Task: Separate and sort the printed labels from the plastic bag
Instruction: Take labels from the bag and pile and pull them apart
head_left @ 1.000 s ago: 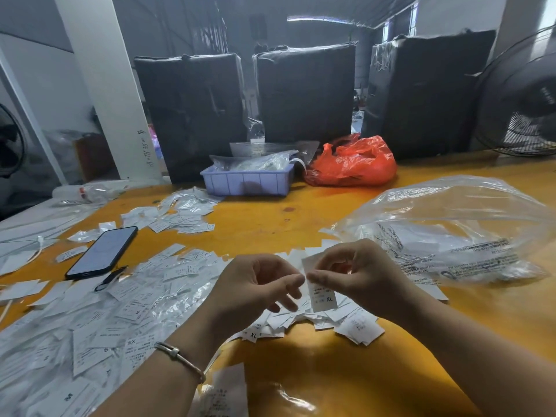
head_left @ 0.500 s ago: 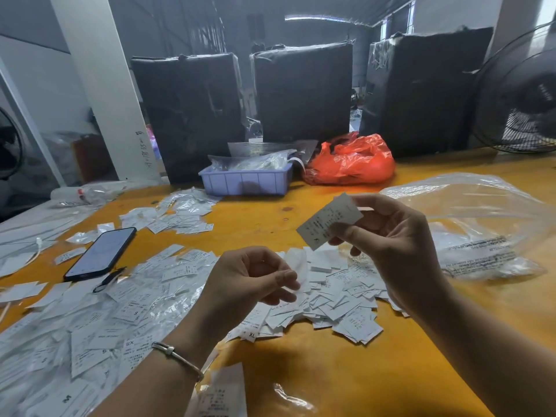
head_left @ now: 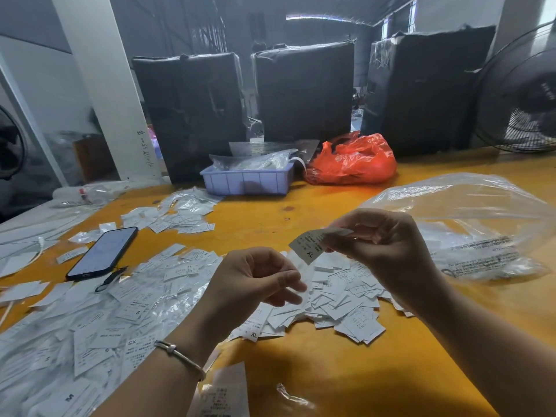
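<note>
White XL label (head_left: 307, 247) (tilted), above label pile (head_left: 340, 305)

From my feed I see the right hand (head_left: 388, 251) pinching an XL label (head_left: 307, 245) above the label pile (head_left: 340, 302) on the bench (head_left: 301, 371), while the left hand (head_left: 255, 284), loosely curled, seems to hold nothing.
</note>
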The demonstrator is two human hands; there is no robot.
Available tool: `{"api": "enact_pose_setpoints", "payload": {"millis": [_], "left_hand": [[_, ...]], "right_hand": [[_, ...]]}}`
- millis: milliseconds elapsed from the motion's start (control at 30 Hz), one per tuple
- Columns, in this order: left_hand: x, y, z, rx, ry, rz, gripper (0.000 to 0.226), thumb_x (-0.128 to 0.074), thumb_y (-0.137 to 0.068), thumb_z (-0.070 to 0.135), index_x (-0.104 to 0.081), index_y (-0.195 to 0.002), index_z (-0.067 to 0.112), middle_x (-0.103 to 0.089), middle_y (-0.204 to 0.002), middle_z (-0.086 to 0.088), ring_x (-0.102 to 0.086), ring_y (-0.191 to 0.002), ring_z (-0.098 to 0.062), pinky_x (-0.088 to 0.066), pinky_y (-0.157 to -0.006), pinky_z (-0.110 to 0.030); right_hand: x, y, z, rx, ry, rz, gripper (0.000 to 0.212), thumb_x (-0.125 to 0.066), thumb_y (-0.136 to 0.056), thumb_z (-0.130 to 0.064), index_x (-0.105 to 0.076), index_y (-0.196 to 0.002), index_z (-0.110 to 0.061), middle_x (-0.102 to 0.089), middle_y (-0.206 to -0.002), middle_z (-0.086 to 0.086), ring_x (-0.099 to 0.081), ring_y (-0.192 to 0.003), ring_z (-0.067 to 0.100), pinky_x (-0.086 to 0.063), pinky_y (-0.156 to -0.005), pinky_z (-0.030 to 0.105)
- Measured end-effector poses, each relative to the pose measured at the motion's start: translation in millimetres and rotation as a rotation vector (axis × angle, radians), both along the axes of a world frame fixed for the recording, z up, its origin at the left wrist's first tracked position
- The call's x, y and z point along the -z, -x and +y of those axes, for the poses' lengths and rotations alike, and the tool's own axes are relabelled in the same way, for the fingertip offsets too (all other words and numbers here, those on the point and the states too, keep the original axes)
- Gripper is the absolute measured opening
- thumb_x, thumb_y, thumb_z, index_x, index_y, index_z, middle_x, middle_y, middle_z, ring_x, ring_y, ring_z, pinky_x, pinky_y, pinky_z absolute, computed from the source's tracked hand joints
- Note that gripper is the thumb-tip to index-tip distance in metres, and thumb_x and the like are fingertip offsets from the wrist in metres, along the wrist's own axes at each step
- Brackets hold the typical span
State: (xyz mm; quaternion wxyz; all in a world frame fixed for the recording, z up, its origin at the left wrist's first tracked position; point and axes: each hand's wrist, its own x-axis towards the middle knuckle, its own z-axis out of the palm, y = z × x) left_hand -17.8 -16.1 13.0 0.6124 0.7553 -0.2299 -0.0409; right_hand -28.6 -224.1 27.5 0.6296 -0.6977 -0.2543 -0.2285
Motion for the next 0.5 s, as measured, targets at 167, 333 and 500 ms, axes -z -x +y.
{"api": "enact_pose_setpoints", "payload": {"millis": [167,333,500], "left_hand": [[0.2,-0.6,1.9,0.037,-0.015,0.048,0.019,-0.068,-0.084,0.013,-0.067,-0.091,-0.004,-0.076,-0.083,-0.014,-0.074,-0.072,-0.027,-0.057,-0.058,-0.024],[1.6,-1.1,1.5,0.059,-0.048,0.060,0.012,-0.067,-0.086,0.012,-0.068,-0.090,0.001,-0.076,-0.083,-0.013,-0.074,-0.072,-0.027,-0.056,-0.058,-0.024],[3.5,-2.8,0.2,0.060,-0.071,0.078,0.010,-0.067,-0.087,0.008,-0.067,-0.092,-0.001,-0.076,-0.083,-0.013,-0.074,-0.072,-0.027,-0.056,-0.057,-0.023]], "right_hand": [[1.0,-2.4,-8.0,-0.046,0.007,0.066,0.008,-0.076,-0.072,-0.012,-0.072,-0.074,-0.006,-0.070,-0.070,0.007,-0.063,-0.066,0.011,-0.046,-0.058,0.019],[4.8,-3.4,-9.2,-0.020,0.097,0.107,0.008,-0.075,-0.076,-0.008,-0.072,-0.072,-0.015,-0.069,-0.072,0.008,-0.058,-0.070,0.036,-0.047,-0.061,0.042],[8.0,-6.4,-7.7,0.015,0.158,0.179,0.008,-0.070,-0.076,0.004,-0.070,-0.074,-0.003,-0.071,-0.075,0.014,-0.064,-0.071,0.035,-0.052,-0.065,0.042]]}}
